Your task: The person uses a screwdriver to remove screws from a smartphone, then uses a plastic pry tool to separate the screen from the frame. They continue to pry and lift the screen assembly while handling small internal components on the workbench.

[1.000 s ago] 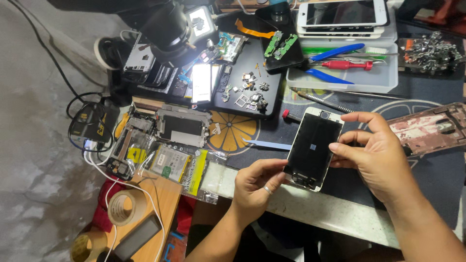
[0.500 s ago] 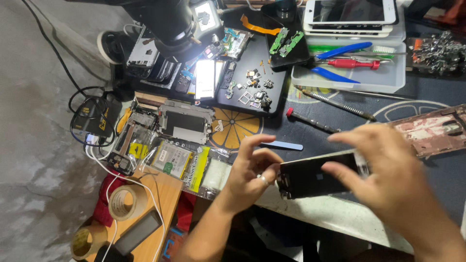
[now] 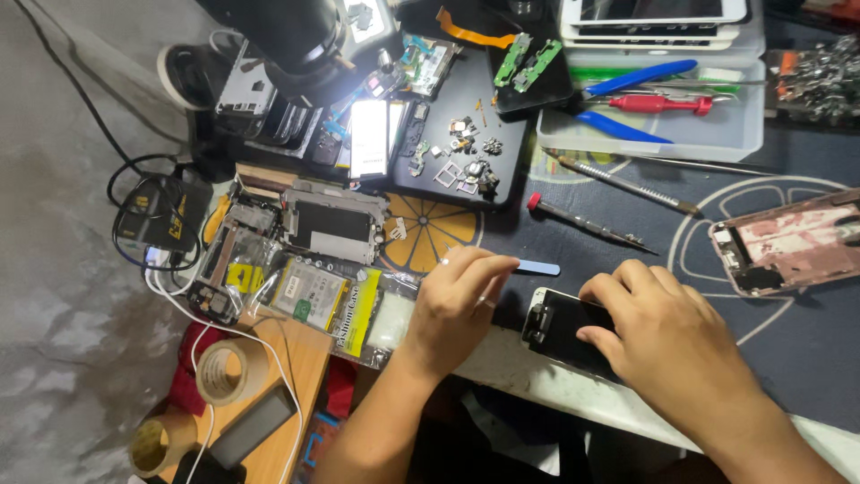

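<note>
- The right hand (image 3: 667,345) lies flat on a phone (image 3: 560,324) at the near edge of the dark work mat (image 3: 806,341), fingers spread over its black face; it presses the phone down and does not clamp it.
- The phone's long axis runs left to right and a little away from the person, with its white upper end sticking out leftward past the fingertips.
- The left hand (image 3: 452,309) sits just left of that exposed end, fingers curled, with its fingertips touching a thin blue pry tool (image 3: 537,267); whether it actually grips the tool cannot be told.
- The two hands are apart, with the phone's free end between them. The right hand is on the phone; the left is nearer the blue tool.
- Counted on the mat beyond the hands: one blue pry tool, two slim drivers (image 3: 587,221), one pink phone housing (image 3: 793,242) well off to the right.
- In the clear tray (image 3: 735,143) behind: one red-handled driver (image 3: 658,103) and one pair of blue-handled pliers (image 3: 627,90).
- Two rolls of tape (image 3: 224,370) lie on the wooden board at the lower left.
</note>
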